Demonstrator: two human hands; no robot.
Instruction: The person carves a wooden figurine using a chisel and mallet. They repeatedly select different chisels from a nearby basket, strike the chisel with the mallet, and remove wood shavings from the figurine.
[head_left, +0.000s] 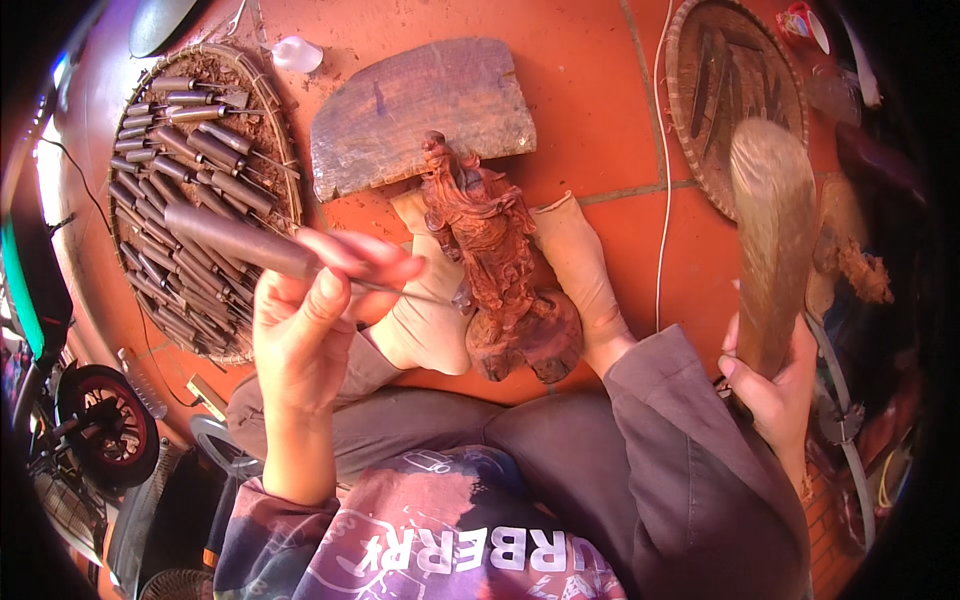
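Observation:
My left hand is closed round a carving chisel, its brown handle pointing up and left. The thin blade runs toward the lower left side of a reddish carved wooden figure; I cannot tell whether the tip touches it. The figure lies between my feet, its rough base toward me and its head over a thick dark wooden board. Off to the right, my right hand grips a pale wooden mallet by its lower end, its broad head raised and apart from the chisel.
A round woven tray at the left holds many wood-handled chisels. Another woven tray with dark tools stands at the far right. A white cable crosses the tiled floor. A wheel stands at the lower left.

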